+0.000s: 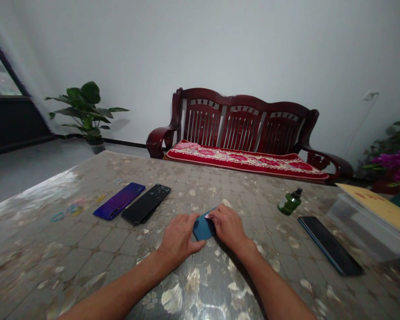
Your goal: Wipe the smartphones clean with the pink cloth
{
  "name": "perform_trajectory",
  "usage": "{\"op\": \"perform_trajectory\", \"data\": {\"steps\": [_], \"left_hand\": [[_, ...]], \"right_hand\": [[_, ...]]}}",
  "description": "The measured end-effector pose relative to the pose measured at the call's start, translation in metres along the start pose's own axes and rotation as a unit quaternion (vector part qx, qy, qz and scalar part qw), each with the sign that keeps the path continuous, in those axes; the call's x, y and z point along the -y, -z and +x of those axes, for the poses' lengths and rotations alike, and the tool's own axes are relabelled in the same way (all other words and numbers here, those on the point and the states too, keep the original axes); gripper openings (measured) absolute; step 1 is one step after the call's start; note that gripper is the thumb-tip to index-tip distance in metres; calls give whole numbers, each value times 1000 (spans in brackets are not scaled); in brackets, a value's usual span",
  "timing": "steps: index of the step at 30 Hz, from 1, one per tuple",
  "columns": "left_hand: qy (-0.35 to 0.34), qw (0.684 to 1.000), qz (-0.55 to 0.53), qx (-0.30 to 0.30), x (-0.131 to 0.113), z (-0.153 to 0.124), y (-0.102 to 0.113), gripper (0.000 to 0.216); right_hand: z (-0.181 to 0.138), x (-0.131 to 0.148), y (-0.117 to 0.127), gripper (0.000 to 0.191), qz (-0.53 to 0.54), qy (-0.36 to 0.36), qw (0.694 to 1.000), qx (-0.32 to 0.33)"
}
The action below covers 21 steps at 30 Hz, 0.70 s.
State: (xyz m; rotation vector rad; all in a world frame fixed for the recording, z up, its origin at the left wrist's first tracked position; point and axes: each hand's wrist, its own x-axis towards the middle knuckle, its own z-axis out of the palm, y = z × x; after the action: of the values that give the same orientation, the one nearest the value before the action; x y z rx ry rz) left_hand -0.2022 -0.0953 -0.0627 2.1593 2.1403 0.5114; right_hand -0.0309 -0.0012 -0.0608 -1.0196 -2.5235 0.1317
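Observation:
A blue smartphone (204,227) lies on the table in front of me, partly covered by both hands. My left hand (180,233) grips its left side, with the thumb along the near edge and the fingers at the far left. My right hand (228,224) is over its right part, fingers closed on a small white piece, perhaps a tissue (207,217), against the phone's surface. Most of the white piece is hidden by the fingers. To the left lie a purple-blue phone (119,201) and a black phone or phone case (146,204).
On the right are a green spray bottle (289,202), a dark phone (331,245) and a clear plastic box (356,226) under a yellow envelope (380,204). Colored rubber bands (74,208) lie far left. A wooden bench (243,124) stands behind the table.

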Motion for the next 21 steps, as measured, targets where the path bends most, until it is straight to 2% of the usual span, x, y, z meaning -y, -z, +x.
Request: {"op": "perform_trajectory", "data": {"steps": [5, 9, 12, 15, 18, 21], "left_hand": [[-28, 999, 32, 14, -2, 0, 4, 48], [-33, 998, 53, 29, -5, 1, 8, 32], [-25, 996, 69, 43, -6, 4, 11, 27], [-12, 995, 86, 49, -5, 8, 13, 27], [-8, 995, 92, 44, -3, 11, 13, 30], [-11, 995, 95, 33, 0, 12, 11, 34]], "right_hand": [[3, -35, 1, 21, -38, -119, 991, -52], [2, -43, 0, 20, 26, -143, 980, -134], [2, -41, 0, 20, 70, -125, 969, -202], [2, -35, 0, 21, 98, -90, 962, -240], [-2, -21, -2, 21, 125, -42, 960, -249], [-7, -2, -4, 22, 143, 31, 963, -228]]}}
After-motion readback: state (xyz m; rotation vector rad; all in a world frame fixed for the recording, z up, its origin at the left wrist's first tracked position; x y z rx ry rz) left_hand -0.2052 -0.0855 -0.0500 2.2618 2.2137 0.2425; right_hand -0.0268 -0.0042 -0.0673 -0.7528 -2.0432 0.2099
